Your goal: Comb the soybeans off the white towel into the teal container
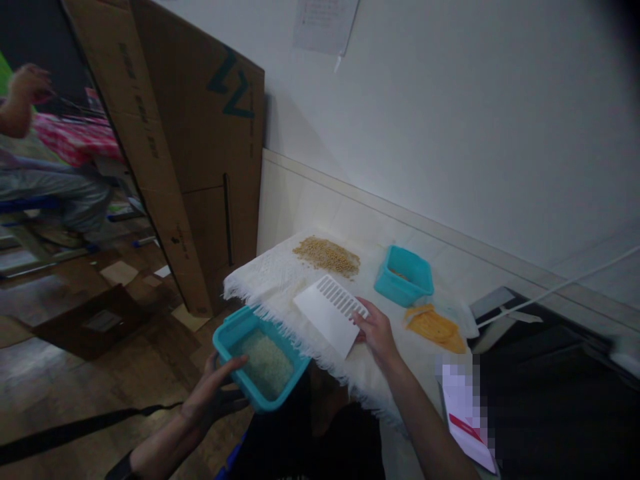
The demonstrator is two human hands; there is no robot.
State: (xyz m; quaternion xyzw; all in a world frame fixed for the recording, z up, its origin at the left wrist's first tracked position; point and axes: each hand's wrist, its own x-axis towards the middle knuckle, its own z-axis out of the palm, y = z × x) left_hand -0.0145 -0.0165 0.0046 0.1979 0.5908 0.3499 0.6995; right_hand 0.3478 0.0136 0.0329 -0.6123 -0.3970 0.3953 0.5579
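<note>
My left hand (pixel 213 390) grips the near side of a teal plastic container (pixel 257 395), with the thumb over its rim. White grains like rice (pixel 267 360) lie inside it. The container hangs just off the table's fringed front edge, tilted. Between the thumb and fingers of my right hand (pixel 377 333) is a white slotted scraper (pixel 320 317), a flat sheet with a row of slots near its far edge. It is held over the white cloth (pixel 270 270). Beyond the scraper, a pile of yellowish beans (pixel 327 257) lies spread on the cloth.
A second teal container (pixel 400 293) stands at the back by the wall, beside a crumpled orange-yellow cloth-like item (pixel 435 328). A tablet or phone (pixel 465 420) lies at right. A tall cardboard box (pixel 210 153) rises at left; another person's hand (pixel 30 83) shows beyond it.
</note>
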